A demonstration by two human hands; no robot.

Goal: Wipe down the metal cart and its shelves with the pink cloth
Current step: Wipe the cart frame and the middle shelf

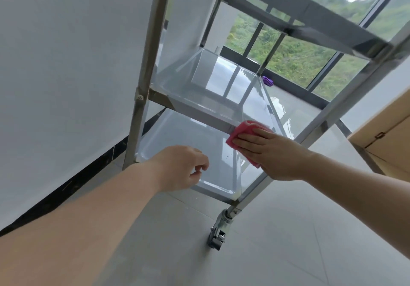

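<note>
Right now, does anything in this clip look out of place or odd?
Only a purple cloth-like bundle lying on the floor by the window, away from the cart. Otherwise the right hand presses the pink cloth on the middle shelf's corner.

Pink cloth (240, 133) on middle shelf (199, 99) edge, steel cart (142, 81)

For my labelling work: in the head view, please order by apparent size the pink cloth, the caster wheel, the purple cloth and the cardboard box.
1. cardboard box, partly cut off
2. pink cloth, partly under the right hand
3. caster wheel
4. purple cloth, farthest away, so maybe truly bigger
</note>
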